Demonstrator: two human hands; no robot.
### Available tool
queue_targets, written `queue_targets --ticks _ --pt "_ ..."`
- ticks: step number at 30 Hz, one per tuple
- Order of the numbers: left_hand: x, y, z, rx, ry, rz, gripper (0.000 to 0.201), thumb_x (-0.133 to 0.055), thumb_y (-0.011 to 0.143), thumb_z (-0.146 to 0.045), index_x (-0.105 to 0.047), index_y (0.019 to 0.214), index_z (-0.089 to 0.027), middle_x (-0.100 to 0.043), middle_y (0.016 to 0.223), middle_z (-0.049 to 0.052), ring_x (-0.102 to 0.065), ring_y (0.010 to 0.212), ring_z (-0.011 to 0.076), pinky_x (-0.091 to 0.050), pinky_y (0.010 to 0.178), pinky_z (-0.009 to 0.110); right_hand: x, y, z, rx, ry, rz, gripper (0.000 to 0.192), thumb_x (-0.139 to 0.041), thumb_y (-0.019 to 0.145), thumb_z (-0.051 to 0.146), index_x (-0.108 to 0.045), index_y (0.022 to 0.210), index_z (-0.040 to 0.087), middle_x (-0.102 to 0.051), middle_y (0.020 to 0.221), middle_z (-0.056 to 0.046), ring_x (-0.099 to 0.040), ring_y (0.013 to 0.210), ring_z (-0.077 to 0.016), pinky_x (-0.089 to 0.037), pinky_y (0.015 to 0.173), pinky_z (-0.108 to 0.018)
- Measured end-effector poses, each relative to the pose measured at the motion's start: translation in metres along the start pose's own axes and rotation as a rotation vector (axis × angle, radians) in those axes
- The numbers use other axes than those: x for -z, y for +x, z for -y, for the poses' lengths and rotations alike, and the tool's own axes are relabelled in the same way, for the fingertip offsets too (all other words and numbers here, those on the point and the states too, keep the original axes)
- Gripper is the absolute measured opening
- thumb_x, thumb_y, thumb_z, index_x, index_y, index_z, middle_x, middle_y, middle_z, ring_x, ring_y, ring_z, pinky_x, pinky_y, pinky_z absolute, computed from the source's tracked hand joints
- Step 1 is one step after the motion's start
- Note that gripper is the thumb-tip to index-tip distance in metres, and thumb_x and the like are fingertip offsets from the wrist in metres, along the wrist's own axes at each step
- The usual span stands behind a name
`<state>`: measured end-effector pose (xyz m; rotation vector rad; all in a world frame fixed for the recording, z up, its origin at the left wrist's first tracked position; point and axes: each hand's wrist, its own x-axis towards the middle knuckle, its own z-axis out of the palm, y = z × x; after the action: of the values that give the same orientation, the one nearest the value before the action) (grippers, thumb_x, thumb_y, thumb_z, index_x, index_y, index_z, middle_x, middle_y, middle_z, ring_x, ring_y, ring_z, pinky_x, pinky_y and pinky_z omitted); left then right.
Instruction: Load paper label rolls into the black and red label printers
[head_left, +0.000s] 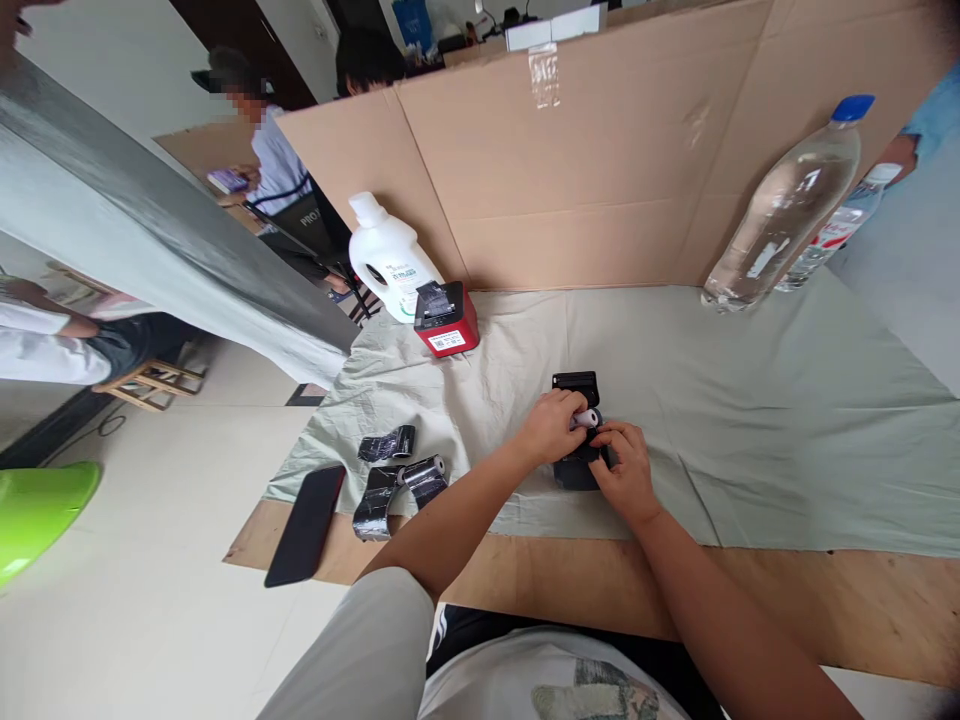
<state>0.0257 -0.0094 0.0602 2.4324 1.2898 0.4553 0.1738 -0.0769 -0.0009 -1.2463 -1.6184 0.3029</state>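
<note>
— State of the fingers?
— Left hand (553, 425): closed on the white roll (590, 418). Right hand (628, 470): fingers bent against the black device (576, 476); grip cannot be determined.
— Roll position?
— At the device, beside its raised lid (576, 381).
— Surroundings?
— Grey cloth (660, 350) beneath; black strips (387, 443) leftward, then a dark phone (306, 525); white jug (390, 250) farther out.

Pale floor (172, 535), stool (150, 374), perhaps a door (234, 22)

On the desk (517, 578), phone (305, 527) left; strips (376, 500) right of it; device (576, 476) central; jug (391, 245) back left (box (456, 322) before it); bottles (791, 205) back right.
</note>
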Motion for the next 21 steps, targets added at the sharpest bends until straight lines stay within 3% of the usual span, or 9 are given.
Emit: queue_targets --ticks 8,17,21 --pt "-0.007 -0.008 -0.005 -0.047 -0.076 -0.185 0.025 -0.055 0.078 -0.013 -0.058 0.103 -0.019 -0.061 0.105 0.007 -0.058 0.1 0.0209 -0.047 0.089 0.034 0.003 0.0 0.002 0.068 0.013 -0.029 0.013 -0.055 0.08 0.015 -0.061 0.089 0.022 -0.06 0.105 -0.008 -0.056 0.1 -0.0246 -0.048 0.088 -0.045" --pt "-0.015 -0.007 0.001 0.092 0.048 -0.022 0.017 -0.062 0.081 -0.017 -0.065 0.098 -0.02 -0.069 0.094 0.005 -0.061 0.093 0.0231 -0.046 0.087 0.039 0.0 -0.001 0.002 0.056 -0.035 -0.016 0.012 -0.056 0.077 0.012 -0.063 0.084 0.02 -0.057 0.1 -0.009 -0.055 0.098 -0.0242 -0.049 0.088 -0.044" --pt "-0.022 -0.008 0.004 0.032 0.068 -0.035 0.01 -0.06 0.087 -0.021 -0.07 0.086 -0.02 -0.07 0.091 0.005 -0.059 0.097 0.0243 -0.045 0.087 0.04 0.0 0.0 0.001 0.042 -0.057 -0.01 0.018 -0.054 0.075 0.01 -0.066 0.084 0.02 -0.057 0.1 -0.009 -0.054 0.099 -0.025 -0.048 0.088 -0.046"
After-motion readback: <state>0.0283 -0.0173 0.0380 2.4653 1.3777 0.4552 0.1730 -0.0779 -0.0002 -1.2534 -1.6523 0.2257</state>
